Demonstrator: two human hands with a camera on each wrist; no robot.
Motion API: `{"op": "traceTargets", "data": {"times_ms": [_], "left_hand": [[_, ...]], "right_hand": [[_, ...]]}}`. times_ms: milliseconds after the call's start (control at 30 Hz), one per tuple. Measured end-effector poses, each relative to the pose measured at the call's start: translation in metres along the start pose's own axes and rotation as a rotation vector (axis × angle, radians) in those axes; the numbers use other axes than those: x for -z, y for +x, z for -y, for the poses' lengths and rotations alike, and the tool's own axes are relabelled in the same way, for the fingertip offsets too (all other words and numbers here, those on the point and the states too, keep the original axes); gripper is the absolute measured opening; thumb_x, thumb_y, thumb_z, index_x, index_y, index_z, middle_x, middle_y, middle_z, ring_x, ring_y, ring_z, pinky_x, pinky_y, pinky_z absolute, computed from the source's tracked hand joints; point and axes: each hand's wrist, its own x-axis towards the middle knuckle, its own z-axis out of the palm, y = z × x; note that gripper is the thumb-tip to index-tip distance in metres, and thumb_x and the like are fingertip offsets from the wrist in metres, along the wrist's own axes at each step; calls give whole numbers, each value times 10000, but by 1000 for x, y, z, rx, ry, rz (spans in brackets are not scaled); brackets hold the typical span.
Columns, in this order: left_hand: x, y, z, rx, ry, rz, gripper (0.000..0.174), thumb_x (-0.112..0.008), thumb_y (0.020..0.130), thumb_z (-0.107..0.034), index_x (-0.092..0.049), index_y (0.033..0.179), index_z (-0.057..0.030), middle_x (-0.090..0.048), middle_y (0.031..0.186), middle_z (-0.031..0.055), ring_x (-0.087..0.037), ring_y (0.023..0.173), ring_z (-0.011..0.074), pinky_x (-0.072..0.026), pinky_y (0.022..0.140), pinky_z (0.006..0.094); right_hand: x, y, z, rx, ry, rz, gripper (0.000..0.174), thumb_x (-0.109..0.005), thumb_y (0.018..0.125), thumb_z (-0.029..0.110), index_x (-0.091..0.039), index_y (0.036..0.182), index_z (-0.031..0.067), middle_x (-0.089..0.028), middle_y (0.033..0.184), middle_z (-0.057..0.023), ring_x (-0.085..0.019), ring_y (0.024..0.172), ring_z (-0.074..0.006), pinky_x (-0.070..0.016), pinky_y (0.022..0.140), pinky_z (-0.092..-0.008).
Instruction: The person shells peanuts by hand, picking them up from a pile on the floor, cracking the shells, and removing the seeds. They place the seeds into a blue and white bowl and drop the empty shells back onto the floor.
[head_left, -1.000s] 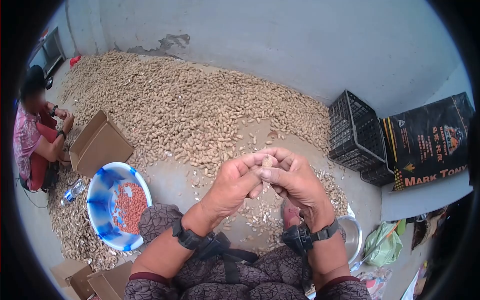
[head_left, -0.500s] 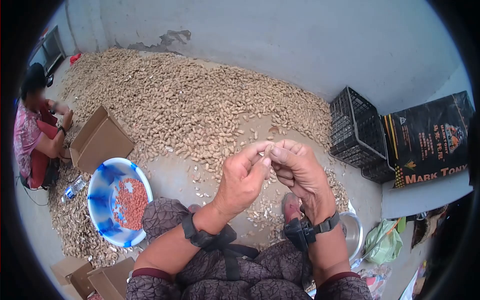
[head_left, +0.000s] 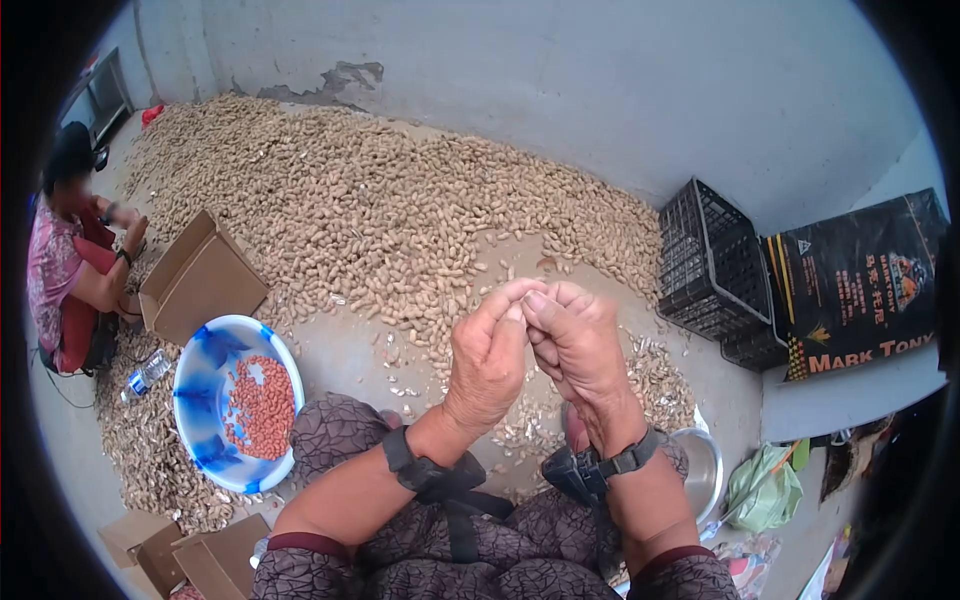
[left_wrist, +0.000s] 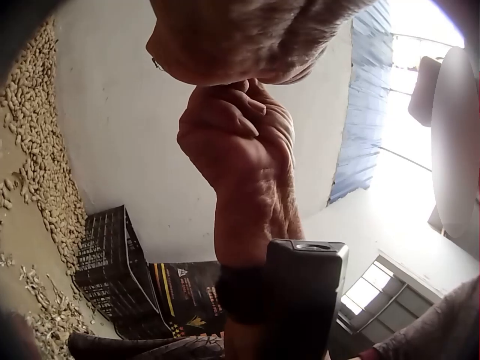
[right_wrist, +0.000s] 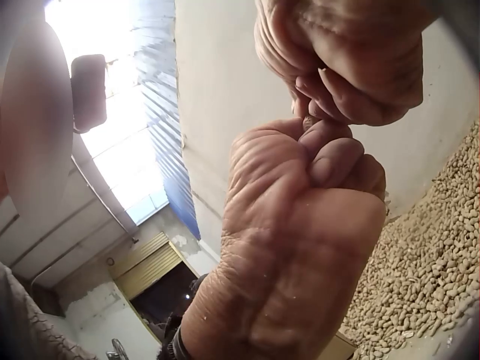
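Observation:
In the head view my left hand (head_left: pixel 488 355) and right hand (head_left: pixel 578 335) meet above my knees, fingers curled and thumbs close together. A peanut (right_wrist: pixel 309 121) is pinched between the two hands' fingertips; only a small brown bit of it shows in the right wrist view, the rest hidden by fingers. To the left of my knee stands a blue and white basin (head_left: pixel 205 425) holding shelled red peanuts (head_left: pixel 262 405). Beyond the hands spreads a large heap of unshelled peanuts (head_left: pixel 350 210).
Black crates (head_left: pixel 705 265) and a black sack (head_left: pixel 855 285) stand at right by the wall. A metal bowl (head_left: pixel 705 470) sits beside my right leg, near a green bag (head_left: pixel 765 490). At left, another person (head_left: pixel 75 260) sits behind a cardboard box (head_left: pixel 205 280). Broken shells (head_left: pixel 660 380) litter the floor.
The peanut, plainly visible between the fingertips before, is now almost covered by them. My hands have risen slightly and drawn closer together, the right thumb pressing in.

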Motion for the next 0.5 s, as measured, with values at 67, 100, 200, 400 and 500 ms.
{"op": "traceTargets", "data": {"times_ms": [67, 100, 200, 400, 500], "left_hand": [[-1, 1, 0, 50, -44, -14, 251, -342, 867, -69, -530, 1020, -6, -481, 695, -42, -367, 553, -9, -287, 461, 152], [-1, 2, 4, 47, -45, -17, 251, -342, 867, -69, -530, 1020, -6, -481, 695, -42, -367, 553, -9, -287, 461, 152], [-1, 3, 13, 58, -137, -43, 253, -329, 873, -82, -517, 1028, -13, -488, 734, -27, -373, 556, -7, -282, 454, 144], [0, 3, 0, 208, -263, -52, 240, -331, 880, -130, -517, 987, -23, -493, 755, -3, -395, 546, 14, -304, 448, 138], [1, 4, 2, 253, -344, -129, 226, -344, 877, -137, -519, 965, -26, -490, 740, -5, -386, 536, 15, -297, 431, 147]], "right_hand": [[-2, 1, -5, 41, -9, -17, 150, -555, 818, 146, -524, 746, 18, -464, 564, 10, -330, 366, -7, -229, 307, -152], [-3, 1, -7, 82, -15, -36, 148, -550, 819, 142, -518, 737, 24, -464, 564, 10, -327, 367, -8, -229, 308, -154], [-5, 1, -12, 129, -47, -51, 150, -545, 822, 140, -507, 722, 34, -460, 560, 11, -321, 366, -9, -224, 309, -155], [-1, 2, -23, 243, -111, -56, 105, -521, 826, 57, -551, 750, -9, -552, 660, -7, -476, 543, -35, -389, 465, -175], [-5, 0, -27, 308, -167, -74, 96, -518, 828, 50, -552, 764, -13, -559, 666, -11, -502, 553, -37, -416, 476, -176]]}}
